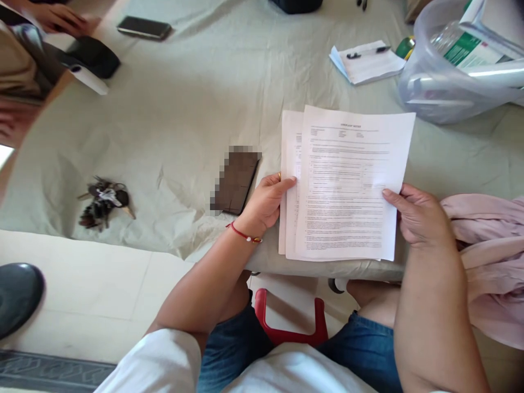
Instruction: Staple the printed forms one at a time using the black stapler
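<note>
Left grip (268, 202), right grip (420, 214) — both hold printed sheets (347, 185).

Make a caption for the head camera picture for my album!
A left hand and a right hand hold printed sheets, with a phone and keys on the table.

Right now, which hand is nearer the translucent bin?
Right. Right hand holds the papers at right, below the bin in frame; left hand holds their left edge, farther away.
</note>
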Available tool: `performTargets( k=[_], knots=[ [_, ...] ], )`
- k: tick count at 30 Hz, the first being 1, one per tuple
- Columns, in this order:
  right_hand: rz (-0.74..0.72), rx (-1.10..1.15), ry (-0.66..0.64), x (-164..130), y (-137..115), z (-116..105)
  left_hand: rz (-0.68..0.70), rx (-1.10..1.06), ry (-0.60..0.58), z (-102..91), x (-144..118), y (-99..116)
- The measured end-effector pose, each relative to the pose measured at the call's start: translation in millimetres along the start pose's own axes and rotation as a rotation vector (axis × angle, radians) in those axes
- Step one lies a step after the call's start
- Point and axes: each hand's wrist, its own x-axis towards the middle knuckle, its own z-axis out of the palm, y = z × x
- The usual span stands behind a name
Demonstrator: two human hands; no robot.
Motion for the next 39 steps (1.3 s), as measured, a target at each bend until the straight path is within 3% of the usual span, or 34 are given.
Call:
performTargets(
  k=[9, 14, 17, 21, 24, 31, 34, 39],
  knots=[
    [-0.146, 0.118, 0.287, 12, -5, -12, 0.074, 0.037, 0.095, 2.7, -1, -2],
    [-0.061, 0.106, 0.185, 6, -12, -13, 0.130, 0.038, 0.090, 4.2, 0, -4],
    [0.032, 0.060, 0.081, 0, -11, -6, 0.138, 0.033, 0.086, 5.0, 0, -5],
    [0.050, 0.026, -0.010, -4, -8, 4, 0.130, 0.035, 0.075, 6.6, 0, -7],
    [0.041, 0.006, 0.004, -2, -4, 5, 0.131, 0.029, 0.093, 6.6, 2, -7],
    [-0.037, -0.024, 0.136, 9, 4, -5, 0.293, 0.118, 0.233, 5.1, 0, -5],
    [-0.116, 0.008, 0.170, 9, 4, -5, 0.305, 0.199, 0.212, 6.7, 0, -6],
    [-0.190, 0.057, 0.165, 7, 1, -1, 0.201, 0.167, 0.095, 13.1, -2, -6]
  ],
)
